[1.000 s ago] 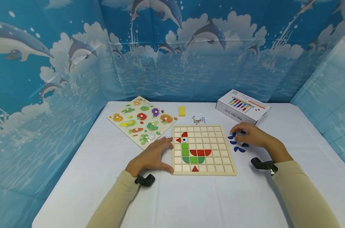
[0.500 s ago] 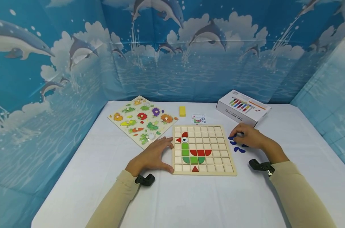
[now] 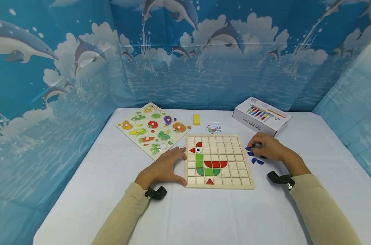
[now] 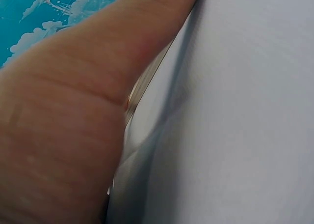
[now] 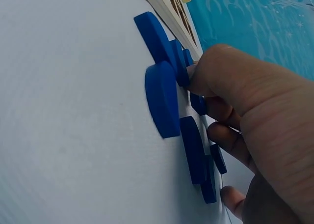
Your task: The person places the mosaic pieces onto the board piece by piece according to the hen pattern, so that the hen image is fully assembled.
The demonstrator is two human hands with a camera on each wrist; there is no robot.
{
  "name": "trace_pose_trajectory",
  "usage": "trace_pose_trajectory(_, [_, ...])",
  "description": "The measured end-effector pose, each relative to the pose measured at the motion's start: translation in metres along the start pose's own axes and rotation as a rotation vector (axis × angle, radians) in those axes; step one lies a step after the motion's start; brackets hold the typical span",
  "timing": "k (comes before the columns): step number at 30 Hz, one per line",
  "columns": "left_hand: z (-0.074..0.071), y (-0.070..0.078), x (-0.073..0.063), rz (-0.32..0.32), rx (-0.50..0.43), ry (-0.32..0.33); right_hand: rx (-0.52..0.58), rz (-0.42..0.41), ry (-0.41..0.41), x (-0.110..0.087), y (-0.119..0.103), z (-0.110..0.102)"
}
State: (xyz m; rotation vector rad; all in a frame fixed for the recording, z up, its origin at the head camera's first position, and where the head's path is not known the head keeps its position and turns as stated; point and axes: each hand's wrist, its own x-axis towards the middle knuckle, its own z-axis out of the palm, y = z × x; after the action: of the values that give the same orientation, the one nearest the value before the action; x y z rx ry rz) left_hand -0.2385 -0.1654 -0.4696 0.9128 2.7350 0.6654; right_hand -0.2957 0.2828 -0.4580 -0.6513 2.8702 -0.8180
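Note:
A square wooden grid board (image 3: 237, 170) lies on the table. Red, green and white pieces on it form a bird. My left hand (image 3: 165, 166) rests at its left edge, thumb and fingers spread apart; the left wrist view shows mostly the thumb side (image 4: 93, 86). Right of the board, my right hand (image 3: 268, 146) is low among several blue curved blocks (image 3: 258, 161). The right wrist view has its thumb and forefinger pinching one blue block (image 5: 198, 104), partly hidden. Other blue blocks (image 5: 162, 98) lie close by, some against each other.
A small picture card (image 3: 214, 128) and a yellow block (image 3: 196, 119) lie beyond the board. At back left is a vegetable puzzle board (image 3: 133, 137), near my left hand. A white box (image 3: 249, 120) stands behind my right hand.
My right hand has shifted slightly left over the blue blocks, its fingers coming lower among them, then stays almost still. My left hand and the board have not moved.

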Motion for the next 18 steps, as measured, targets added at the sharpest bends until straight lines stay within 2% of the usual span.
trace_pose_trajectory(18, [0.0001, 0.0000, 0.0001, -0.005, -0.004, 0.001, 0.028, -0.033, 0.062, -0.0029, -0.0036, 0.0003])
